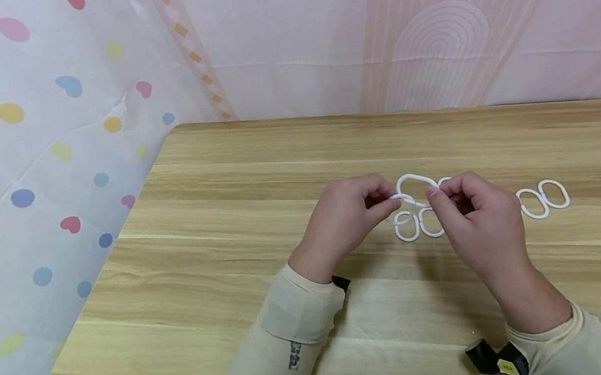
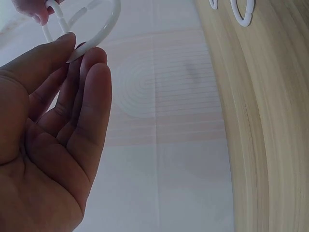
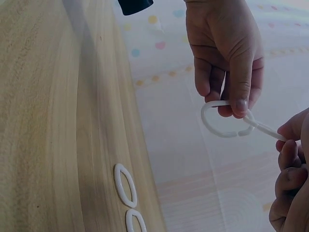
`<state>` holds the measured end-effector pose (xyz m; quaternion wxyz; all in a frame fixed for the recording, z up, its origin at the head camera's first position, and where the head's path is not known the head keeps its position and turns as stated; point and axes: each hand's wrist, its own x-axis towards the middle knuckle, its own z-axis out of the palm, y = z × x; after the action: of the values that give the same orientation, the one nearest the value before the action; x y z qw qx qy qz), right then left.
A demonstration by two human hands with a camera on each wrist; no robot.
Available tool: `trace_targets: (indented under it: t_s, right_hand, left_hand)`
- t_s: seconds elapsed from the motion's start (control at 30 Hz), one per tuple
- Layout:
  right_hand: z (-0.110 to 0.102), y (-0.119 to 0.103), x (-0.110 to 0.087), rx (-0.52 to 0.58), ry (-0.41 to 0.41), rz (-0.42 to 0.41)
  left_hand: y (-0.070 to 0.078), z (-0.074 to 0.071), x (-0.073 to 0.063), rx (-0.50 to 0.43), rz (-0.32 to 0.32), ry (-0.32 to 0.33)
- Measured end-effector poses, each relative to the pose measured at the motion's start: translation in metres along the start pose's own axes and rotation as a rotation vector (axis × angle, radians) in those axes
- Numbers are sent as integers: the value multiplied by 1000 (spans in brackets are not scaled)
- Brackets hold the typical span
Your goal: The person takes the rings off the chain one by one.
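My left hand (image 1: 333, 221) pinches a white oval link (image 2: 102, 36) between thumb and fingertips, above the table. Facing it, my right hand (image 1: 482, 224) pinches a second white link (image 1: 420, 178) by its end. The two links cross and look hooked through each other between my hands. A small gap or seam shows on the left link (image 3: 208, 124) in the right wrist view. My right fingertips hide part of the second link.
Below the held links, two white links (image 1: 408, 240) lie on the wooden table (image 1: 179, 302), one partly behind my right hand. Another link (image 1: 444, 180) peeks out behind that hand. Two touching links (image 1: 553, 181) lie farther right. Patterned curtains (image 1: 282, 39) hang behind the table.
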<state>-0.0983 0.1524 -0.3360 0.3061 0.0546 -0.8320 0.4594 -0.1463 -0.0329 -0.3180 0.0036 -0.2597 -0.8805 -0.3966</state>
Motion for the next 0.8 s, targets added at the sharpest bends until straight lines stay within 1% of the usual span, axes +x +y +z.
trace_targets:
  t_s: [0.33,0.8]
  right_hand:
    - [1,3,-1,-26,-15,-4]
    - [5,6,-2,-87,-41,35]
  left_hand:
    - [-1,1,-1,18,52,33]
    - [-2,1,-1,18,37,45]
